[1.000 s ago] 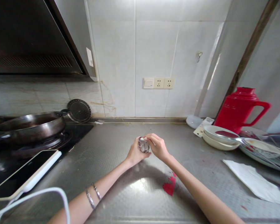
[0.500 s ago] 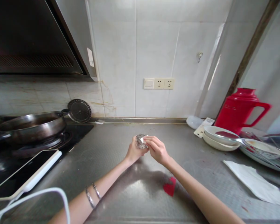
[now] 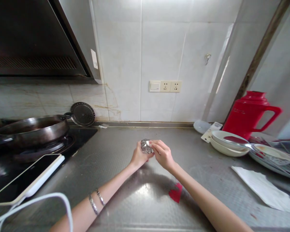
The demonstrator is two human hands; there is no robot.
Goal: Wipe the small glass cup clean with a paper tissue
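Above the middle of the steel counter, my left hand is wrapped round a small, round, shiny object with a silvery patterned top. My right hand is closed at the object's right side, its fingertips pinching a small white piece over the top. Whether that piece is loose or part of the object cannot be made out. Below the right wrist, a red scrap with a jagged edge lies on the counter.
A steel pan stands on the stove at left, near a phone with a white cable. On the right are a red thermos, stacked bowls, a patterned plate and a white paper.
The right fingertips have shifted slightly over the round object, and more of its patterned top shows. The left hand keeps its hold.
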